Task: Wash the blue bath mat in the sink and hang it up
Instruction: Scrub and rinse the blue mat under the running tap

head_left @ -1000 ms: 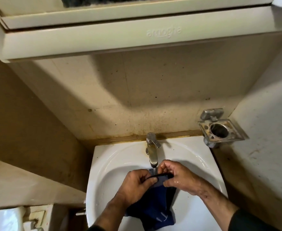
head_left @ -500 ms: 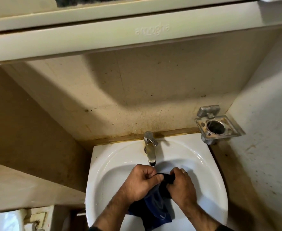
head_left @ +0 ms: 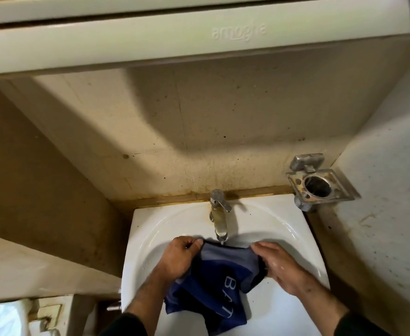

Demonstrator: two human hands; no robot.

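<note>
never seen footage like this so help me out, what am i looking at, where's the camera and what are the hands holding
There is no machine here. The camera sits on a person's head, looking forward and down, so you see their own two bare hands. The left hand and right hand each grip one side of a blue bath mat, holding its top edge stretched just under the tap. The mat hangs down into a white sink; white letters show on it. On the wall to the right sits a metal holder, and a pale cabinet hangs overhead.
</note>
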